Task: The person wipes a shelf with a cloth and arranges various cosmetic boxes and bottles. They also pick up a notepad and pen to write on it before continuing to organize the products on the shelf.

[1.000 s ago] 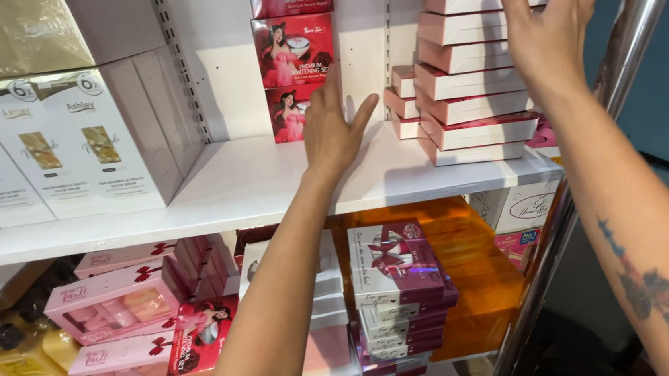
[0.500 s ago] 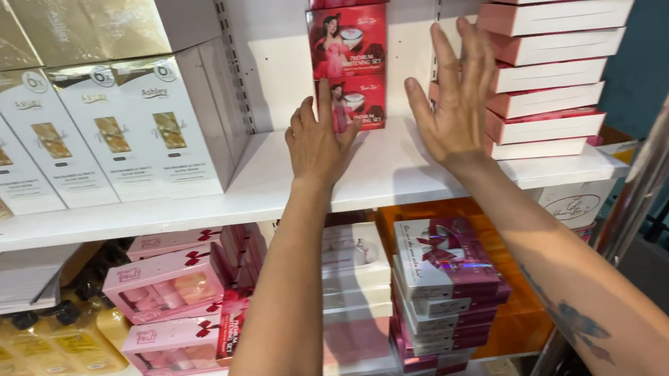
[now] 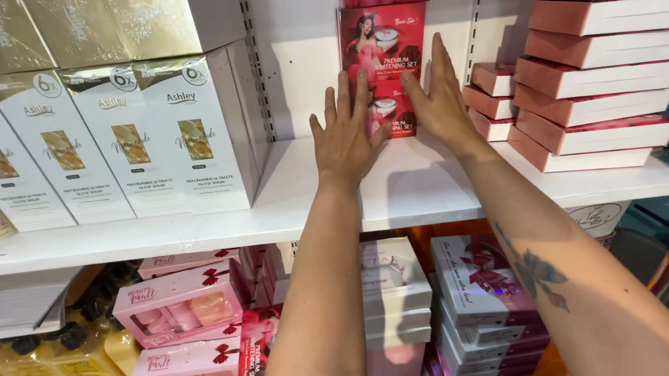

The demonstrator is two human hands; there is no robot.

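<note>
A bare strip of white shelf is lying open in front of the red boxes, and both hands are occupying it: the left hand and right hand are flanking the boxes. White cartons are closing the left side. Stacked pink-and-white boxes are blocking the right. An upright slotted rail is standing behind.
</note>
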